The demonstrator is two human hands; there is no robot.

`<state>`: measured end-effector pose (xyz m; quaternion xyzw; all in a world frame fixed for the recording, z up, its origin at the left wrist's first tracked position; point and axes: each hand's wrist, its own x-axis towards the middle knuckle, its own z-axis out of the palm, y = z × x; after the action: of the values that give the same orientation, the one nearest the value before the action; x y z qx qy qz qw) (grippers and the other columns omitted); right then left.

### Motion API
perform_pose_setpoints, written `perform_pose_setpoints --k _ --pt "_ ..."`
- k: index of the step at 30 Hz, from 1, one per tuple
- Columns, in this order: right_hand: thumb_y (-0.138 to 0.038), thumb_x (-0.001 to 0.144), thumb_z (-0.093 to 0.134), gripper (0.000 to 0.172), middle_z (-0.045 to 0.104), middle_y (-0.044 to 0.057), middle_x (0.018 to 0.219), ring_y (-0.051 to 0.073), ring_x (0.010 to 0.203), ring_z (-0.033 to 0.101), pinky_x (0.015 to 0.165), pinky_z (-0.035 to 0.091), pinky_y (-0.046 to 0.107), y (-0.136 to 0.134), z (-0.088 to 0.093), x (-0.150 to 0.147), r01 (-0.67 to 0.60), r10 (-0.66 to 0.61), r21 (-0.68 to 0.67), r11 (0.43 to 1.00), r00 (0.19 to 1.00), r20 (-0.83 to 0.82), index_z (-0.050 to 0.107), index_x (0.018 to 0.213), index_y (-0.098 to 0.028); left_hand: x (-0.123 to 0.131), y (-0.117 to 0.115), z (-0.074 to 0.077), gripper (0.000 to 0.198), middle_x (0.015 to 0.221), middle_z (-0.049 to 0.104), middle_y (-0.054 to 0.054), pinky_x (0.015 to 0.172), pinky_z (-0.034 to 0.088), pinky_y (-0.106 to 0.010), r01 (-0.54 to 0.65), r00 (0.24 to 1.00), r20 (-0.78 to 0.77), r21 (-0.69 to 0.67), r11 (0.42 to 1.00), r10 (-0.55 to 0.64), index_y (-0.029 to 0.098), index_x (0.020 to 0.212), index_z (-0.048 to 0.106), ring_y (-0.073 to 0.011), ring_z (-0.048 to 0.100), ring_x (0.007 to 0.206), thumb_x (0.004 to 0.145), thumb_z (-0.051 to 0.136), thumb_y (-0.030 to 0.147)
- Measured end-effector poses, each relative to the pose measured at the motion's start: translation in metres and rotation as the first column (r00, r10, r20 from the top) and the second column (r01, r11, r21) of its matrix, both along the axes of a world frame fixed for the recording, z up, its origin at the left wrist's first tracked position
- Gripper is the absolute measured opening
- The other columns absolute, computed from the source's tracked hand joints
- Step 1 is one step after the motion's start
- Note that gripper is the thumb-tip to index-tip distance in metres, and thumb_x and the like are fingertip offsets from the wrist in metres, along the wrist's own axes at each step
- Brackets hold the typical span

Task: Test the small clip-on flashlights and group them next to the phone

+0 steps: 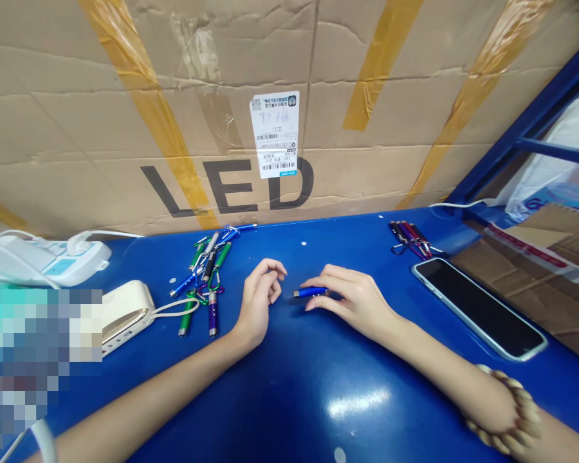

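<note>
My right hand (350, 297) rests on the blue table (299, 392) and its fingers are closed round a small blue keychain flashlight (310, 292), whose tip points left. My left hand (261, 292) sits just left of that tip, fingers curled in a loose pinch, thumb and forefinger close together; whether anything is between them I cannot make out. A pile of several green, blue, purple and silver keychain flashlights with carabiner clips (207, 276) lies to the left of my left hand. A second small bunch of dark red and purple ones (410, 239) lies at the back right.
A smartphone (477, 307) lies face up at the right, near the table edge. A cream power bank with a strap (125, 312) and a white power strip (43, 257) are at the left. A large cardboard box marked LED (289, 109) walls off the back.
</note>
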<state>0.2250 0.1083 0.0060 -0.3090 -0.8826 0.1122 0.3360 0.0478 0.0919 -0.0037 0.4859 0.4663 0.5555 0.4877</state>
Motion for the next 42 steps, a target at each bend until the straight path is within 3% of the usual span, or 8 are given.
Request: perform_pose_setpoints --k 8,16,42 --pt "-0.043 0.084 0.057 0.029 0.064 0.003 0.079 0.011 0.067 0.059 0.061 0.045 0.021 -0.003 -0.004 -0.002 -0.054 0.032 -0.175 0.983 0.991 -0.129 0.071 0.093 -0.020 0.000 -0.002 0.003 0.024 0.076 0.048 -0.002 0.053 0.033 -0.026 0.122 0.992 0.038 0.055 0.991 -0.124 0.017 0.077 0.052 -0.0134 0.045 0.061 0.075 0.038 0.037" --pt "-0.043 0.082 0.060 0.027 0.062 0.001 0.072 0.011 0.061 0.055 0.055 0.042 0.022 -0.008 -0.002 -0.010 -0.030 -0.027 -0.344 0.939 0.987 -0.161 0.073 0.087 -0.021 0.000 -0.005 0.007 0.027 0.079 0.048 -0.004 0.057 0.034 -0.029 0.218 0.973 0.062 0.085 0.972 -0.224 0.016 0.076 0.052 -0.0162 0.045 0.066 0.075 0.036 0.038" --pt "-0.039 0.084 0.060 0.024 0.062 0.003 0.074 0.012 0.065 0.056 0.056 0.042 0.023 -0.004 -0.004 -0.009 -0.039 -0.050 -0.389 0.921 0.975 -0.215 0.073 0.090 -0.020 -0.001 -0.003 0.004 0.027 0.077 0.049 -0.004 0.056 0.034 -0.028 0.226 0.972 0.046 0.072 0.971 -0.229 0.017 0.075 0.052 -0.0168 0.045 0.066 0.074 0.037 0.039"
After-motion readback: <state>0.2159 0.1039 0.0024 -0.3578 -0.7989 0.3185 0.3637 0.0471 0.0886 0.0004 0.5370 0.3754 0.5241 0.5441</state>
